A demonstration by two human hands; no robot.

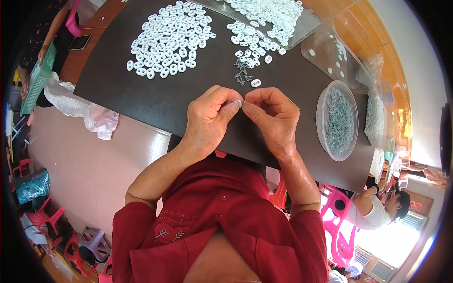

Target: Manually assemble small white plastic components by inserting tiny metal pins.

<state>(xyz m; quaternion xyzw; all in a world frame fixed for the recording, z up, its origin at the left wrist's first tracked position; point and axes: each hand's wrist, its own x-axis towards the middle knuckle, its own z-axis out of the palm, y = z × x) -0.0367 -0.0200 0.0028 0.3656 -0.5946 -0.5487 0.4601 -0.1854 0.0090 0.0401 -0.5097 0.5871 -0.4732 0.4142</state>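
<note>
Over the near part of the dark table, my left hand (207,118) pinches a small white plastic piece (238,102) between thumb and finger. My right hand (276,115) meets it, its thumb and forefinger closed at the piece's edge; whatever they grip is too small to make out. Just beyond my fingertips lies a single white two-holed oval piece (255,83). A little pile of grey screws (242,74) sits behind it, with loose white pieces (252,45) farther back.
Many white two-holed ovals (167,40) cover the table's far left. A clear tray (309,28) heaped with white pieces stands at the back. To the right are a round tub (322,125) of grey screws and a clear lid (325,52). Other people (377,207) are nearby.
</note>
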